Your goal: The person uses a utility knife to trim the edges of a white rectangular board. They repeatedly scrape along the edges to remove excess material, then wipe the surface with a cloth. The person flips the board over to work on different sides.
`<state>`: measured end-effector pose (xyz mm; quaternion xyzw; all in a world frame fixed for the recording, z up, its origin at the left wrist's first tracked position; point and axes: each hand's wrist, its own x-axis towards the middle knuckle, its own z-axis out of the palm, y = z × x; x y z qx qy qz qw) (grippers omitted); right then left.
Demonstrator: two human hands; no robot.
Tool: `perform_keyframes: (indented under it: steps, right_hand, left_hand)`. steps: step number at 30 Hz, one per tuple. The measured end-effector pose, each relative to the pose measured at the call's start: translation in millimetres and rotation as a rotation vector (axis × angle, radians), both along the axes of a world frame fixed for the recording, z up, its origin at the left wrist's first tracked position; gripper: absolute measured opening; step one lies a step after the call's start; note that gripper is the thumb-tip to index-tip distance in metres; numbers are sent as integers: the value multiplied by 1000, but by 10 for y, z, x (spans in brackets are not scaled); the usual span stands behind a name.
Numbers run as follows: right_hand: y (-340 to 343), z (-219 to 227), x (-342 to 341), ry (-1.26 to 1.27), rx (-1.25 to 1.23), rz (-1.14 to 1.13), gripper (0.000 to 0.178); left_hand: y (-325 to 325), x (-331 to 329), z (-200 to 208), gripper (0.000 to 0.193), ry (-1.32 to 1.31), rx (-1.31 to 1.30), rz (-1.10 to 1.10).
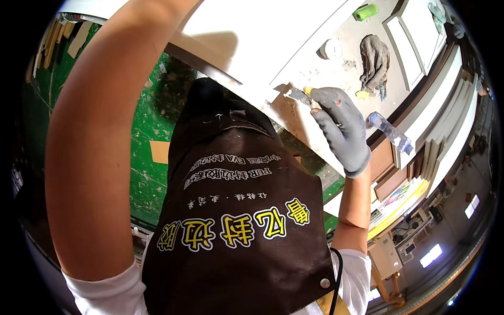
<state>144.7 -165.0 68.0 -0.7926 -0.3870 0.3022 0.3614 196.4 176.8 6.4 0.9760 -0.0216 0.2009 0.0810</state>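
My right hand (341,123), in a grey knit work glove with a worn spot, pinches a small putty knife (299,96). The knife looks flat and greyish, with a white dab at its tip; its handle is mostly hidden by the fingers. It is held over the edge of the work surface, beside a large white panel (268,31). My left forearm (100,110) is bare and reaches up across the panel's left part. The left hand itself lies beyond the upper edge of the picture.
Right of the panel are a white round tub (332,49), a crumpled grey rag (374,63), a green roll (365,12) and a clear plastic bottle (389,132). Stacked boards (446,136) stand farther right. Below is a scuffed green floor (142,184) with a cardboard piece (159,151).
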Motion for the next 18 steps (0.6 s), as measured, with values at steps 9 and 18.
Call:
perform_keyframes:
  steps: [9,18]
  right_hand:
    - [148,-83,13,-259,-2,138,31]
    - [172,-112,40,-302,-33,211,32]
  left_hand:
    - [20,4,24,21,32,21,38]
    - [30,14,20,22,29,-18,20]
